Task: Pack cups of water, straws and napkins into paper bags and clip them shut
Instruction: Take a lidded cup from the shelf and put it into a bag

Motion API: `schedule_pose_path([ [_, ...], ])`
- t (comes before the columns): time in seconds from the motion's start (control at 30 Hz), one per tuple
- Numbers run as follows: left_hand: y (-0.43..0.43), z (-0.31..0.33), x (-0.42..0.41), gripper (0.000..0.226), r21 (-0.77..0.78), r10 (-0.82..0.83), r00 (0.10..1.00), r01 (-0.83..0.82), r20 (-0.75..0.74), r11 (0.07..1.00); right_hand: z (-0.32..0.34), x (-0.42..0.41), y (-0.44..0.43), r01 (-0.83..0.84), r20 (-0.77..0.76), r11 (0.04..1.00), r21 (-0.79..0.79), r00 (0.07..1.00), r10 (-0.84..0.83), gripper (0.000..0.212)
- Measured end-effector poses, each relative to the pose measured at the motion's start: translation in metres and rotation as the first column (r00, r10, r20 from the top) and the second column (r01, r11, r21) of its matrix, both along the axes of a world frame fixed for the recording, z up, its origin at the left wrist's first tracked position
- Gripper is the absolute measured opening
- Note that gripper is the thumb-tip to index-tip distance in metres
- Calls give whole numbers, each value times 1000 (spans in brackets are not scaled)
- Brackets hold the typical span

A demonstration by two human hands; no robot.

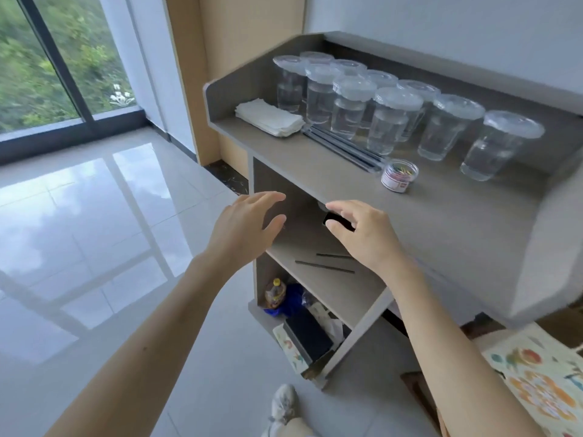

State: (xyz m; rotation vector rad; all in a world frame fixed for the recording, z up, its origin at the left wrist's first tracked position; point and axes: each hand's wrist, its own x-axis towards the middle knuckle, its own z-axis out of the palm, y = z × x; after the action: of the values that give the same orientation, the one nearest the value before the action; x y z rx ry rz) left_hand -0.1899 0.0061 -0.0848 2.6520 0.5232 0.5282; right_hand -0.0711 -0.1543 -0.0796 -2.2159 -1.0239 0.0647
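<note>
1. Both hands reach toward the shelf under the surface (441,234): the left hand (243,228) is spread wide and empty, while the right hand (359,231) has its fingers curled near a small dark object; whether it grips it I cannot tell.
2. The lidded cups (347,105) along the surface's back edge look water-heavy and thin-walled; hold them mid-wall and upright.
3. The napkins (268,118) at the back-left corner are soft and light; pinch the stack.
4. The straws (340,148) are slim and likely to roll; pinch one end.
5. No paper bags are visible.

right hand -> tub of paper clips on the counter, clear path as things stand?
Probably yes. The right hand hovers open at the counter's front edge, and the tub of paper clips stands just beyond it on bare counter. Straws lie left of the tub, cups behind; nothing is between.
</note>
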Motion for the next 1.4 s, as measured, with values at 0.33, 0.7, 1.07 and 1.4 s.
schedule_pose_path([
  [0.33, 116, 15, 122, 38, 47, -51, 998, 49, 40, 998, 15, 119, 116, 32, 47, 999, 14, 998, -32, 32],
  [0.7, 183, 23, 224, 36, 35, -245, 965, 243, 94, 969, 19, 184, 165, 202, 103, 974, 103, 972, -213, 27],
  [1.07, 170, 66, 310, 37, 96, -599, 778, 592, 193, 800, 54, 225, 130, 670, 395, 719, 186, 619, -679, 41],
  [1.4, 152, 70, 340, 41, 110, -687, 702, 680, 187, 725, 48, 246, 121, 747, 165, 656, 105, 637, -753, 59],
])
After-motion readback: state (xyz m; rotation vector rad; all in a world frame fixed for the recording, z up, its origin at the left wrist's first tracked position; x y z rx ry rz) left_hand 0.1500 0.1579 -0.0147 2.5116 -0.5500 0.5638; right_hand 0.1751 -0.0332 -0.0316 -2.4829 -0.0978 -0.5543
